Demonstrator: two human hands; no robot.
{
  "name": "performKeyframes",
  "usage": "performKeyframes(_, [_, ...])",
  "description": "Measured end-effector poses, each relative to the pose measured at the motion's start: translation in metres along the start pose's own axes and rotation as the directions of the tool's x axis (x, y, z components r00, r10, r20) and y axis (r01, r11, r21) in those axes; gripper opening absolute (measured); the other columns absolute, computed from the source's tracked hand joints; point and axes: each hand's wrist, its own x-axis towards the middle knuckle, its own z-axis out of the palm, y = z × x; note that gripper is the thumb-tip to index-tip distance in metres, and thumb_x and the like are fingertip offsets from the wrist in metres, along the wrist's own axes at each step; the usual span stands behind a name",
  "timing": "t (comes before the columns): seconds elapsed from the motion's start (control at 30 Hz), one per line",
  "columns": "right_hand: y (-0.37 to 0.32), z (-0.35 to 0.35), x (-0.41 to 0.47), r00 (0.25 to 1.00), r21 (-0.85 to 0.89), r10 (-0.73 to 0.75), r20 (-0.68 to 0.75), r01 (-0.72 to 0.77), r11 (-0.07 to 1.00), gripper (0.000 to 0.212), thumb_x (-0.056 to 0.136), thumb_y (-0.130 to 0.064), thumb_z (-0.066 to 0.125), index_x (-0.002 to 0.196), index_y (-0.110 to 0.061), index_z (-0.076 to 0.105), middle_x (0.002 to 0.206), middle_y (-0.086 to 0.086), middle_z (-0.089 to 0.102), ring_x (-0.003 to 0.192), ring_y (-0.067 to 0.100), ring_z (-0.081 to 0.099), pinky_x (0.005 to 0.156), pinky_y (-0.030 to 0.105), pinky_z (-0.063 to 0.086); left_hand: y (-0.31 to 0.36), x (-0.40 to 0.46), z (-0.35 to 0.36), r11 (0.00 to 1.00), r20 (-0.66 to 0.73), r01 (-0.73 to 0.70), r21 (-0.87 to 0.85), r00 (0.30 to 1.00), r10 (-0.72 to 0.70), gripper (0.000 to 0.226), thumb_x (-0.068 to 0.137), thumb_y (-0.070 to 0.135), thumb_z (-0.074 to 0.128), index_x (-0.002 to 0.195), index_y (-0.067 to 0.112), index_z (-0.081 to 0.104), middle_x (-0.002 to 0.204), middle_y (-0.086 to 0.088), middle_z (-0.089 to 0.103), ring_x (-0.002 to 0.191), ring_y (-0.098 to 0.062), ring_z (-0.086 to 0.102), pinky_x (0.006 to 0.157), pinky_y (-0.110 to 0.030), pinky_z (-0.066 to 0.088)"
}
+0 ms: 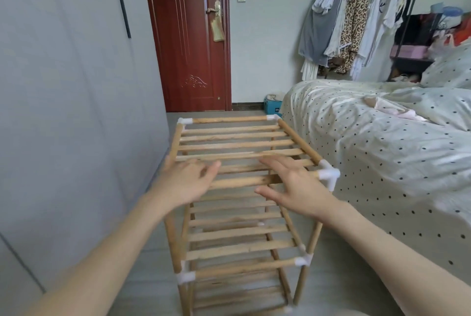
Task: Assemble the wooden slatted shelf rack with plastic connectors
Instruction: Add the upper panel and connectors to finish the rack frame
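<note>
A wooden slatted shelf rack (237,137) stands upright on the floor before me, with three slatted tiers joined by white plastic connectors. One connector (328,175) caps the near right top corner, another (185,121) the far left top corner. My left hand (186,180) lies flat, fingers straight, on the near left part of the top tier. My right hand (293,183) is spread over the near right part of the top tier, fingers straight, beside the corner connector. Neither hand grips anything.
A grey wall (76,111) runs close along the rack's left side. A bed with a dotted cover (382,150) sits close on the right. A red door (188,35) stands behind, a blue box (274,105) by the bed's foot, and a clothes rack (356,22) at back right.
</note>
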Motion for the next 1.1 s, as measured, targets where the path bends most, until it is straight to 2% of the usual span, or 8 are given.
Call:
performKeyframes(0.03, [0.014, -0.002, 0.001, 0.999, -0.065, 0.034, 0.034, -0.032, 0.997, 0.073, 0.084, -0.058, 0.054, 0.143, -0.019, 0.035, 0.145, -0.001, 0.040, 0.134, 0.015, 0.034, 0.112, 0.027, 0.023, 0.003, -0.003, 0.004, 0.988, -0.010, -0.023, 0.155, 1.000, 0.025, 0.097, 0.072, 0.074, -0.013, 0.131, 0.031, 0.051, 0.138, 0.000, 0.050, 0.130, -0.019, 0.042, 0.114, -0.048, 0.008])
performKeyframes(0.1, [0.039, -0.005, 0.001, 0.989, -0.221, 0.105, 0.102, -0.080, 0.972, 0.085, 0.077, -0.072, 0.047, 0.145, -0.022, 0.031, 0.147, -0.004, 0.038, 0.135, 0.015, 0.034, 0.110, 0.029, 0.026, 0.001, -0.006, 0.006, 0.958, -0.098, -0.020, 0.287, 0.994, 0.051, 0.099, 0.073, 0.071, -0.016, 0.131, 0.028, 0.051, 0.137, 0.000, 0.050, 0.127, -0.020, 0.044, 0.112, -0.045, 0.019])
performKeyframes(0.2, [0.061, -0.010, 0.005, 0.973, -0.345, 0.184, 0.140, -0.126, 0.930, 0.082, 0.076, -0.077, 0.040, 0.139, -0.024, 0.039, 0.138, -0.005, 0.048, 0.127, 0.015, 0.043, 0.105, 0.031, 0.033, -0.016, -0.001, 0.001, 0.974, -0.129, -0.088, 0.207, 0.985, 0.116, 0.094, 0.076, 0.073, -0.008, 0.129, 0.026, 0.054, 0.129, 0.002, 0.052, 0.121, -0.018, 0.047, 0.097, -0.039, 0.043])
performKeyframes(0.33, [0.051, 0.000, 0.017, 0.994, -0.541, 0.063, 0.090, -0.004, 0.841, 0.074, 0.077, -0.077, 0.029, 0.118, -0.023, 0.057, 0.117, -0.005, 0.061, 0.119, 0.015, 0.050, 0.115, 0.035, 0.008, -0.038, 0.015, -0.013, 0.991, -0.038, -0.123, 0.056, 0.991, 0.125, 0.091, 0.074, 0.073, -0.001, 0.122, 0.027, 0.061, 0.106, 0.008, 0.053, 0.105, -0.011, 0.049, 0.092, -0.034, 0.043])
performKeyframes(0.5, [0.038, 0.011, 0.027, 0.966, -0.382, 0.193, 0.171, -0.116, 0.917, 0.085, 0.066, -0.087, 0.027, 0.111, -0.019, 0.052, 0.116, 0.000, 0.055, 0.108, 0.020, 0.052, 0.088, 0.034, 0.043, -0.056, 0.024, -0.013, 0.975, -0.051, -0.220, 0.038, 0.974, 0.222, 0.073, 0.081, 0.069, 0.006, 0.112, 0.034, 0.062, 0.097, 0.014, 0.053, 0.101, -0.008, 0.051, 0.083, -0.026, 0.043])
performKeyframes(0.67, [0.038, 0.009, 0.039, 0.946, -0.346, 0.239, 0.219, -0.154, 0.925, 0.090, 0.064, -0.087, 0.035, 0.116, -0.016, 0.053, 0.116, 0.003, 0.052, 0.111, 0.022, 0.049, 0.091, 0.034, 0.040, -0.058, 0.027, -0.008, 0.975, -0.085, -0.211, 0.075, 0.972, 0.217, 0.075, 0.084, 0.066, 0.005, 0.111, 0.027, 0.063, 0.102, 0.006, 0.058, 0.096, -0.009, 0.052, 0.081, -0.027, 0.043])
performKeyframes(0.93, [0.045, 0.012, 0.044, 0.970, -0.394, 0.193, 0.146, -0.122, 0.911, 0.092, 0.064, -0.087, 0.033, 0.116, -0.015, 0.054, 0.114, 0.002, 0.055, 0.107, 0.022, 0.053, 0.090, 0.035, 0.044, -0.050, 0.032, -0.005, 0.981, -0.197, -0.155, 0.115, 0.965, 0.175, 0.063, 0.091, 0.051, 0.013, 0.068, 0.014, 0.059, 0.069, 0.001, 0.052, 0.065, -0.014, 0.053, 0.067, -0.037, 0.048])
performKeyframes(1.1, [0.048, 0.013, 0.048, 0.970, -0.407, 0.179, 0.163, -0.100, 0.908, 0.095, 0.062, -0.088, 0.028, 0.114, -0.013, 0.054, 0.112, 0.005, 0.057, 0.103, 0.023, 0.054, 0.090, 0.035, 0.044, -0.052, 0.033, -0.001, 0.986, -0.255, -0.135, 0.096, 0.954, 0.156, 0.051, 0.095, 0.036, 0.020, 0.058, 0.015, 0.047, 0.056, -0.002, 0.048, 0.049, -0.014, 0.049, 0.047, -0.027, 0.031])
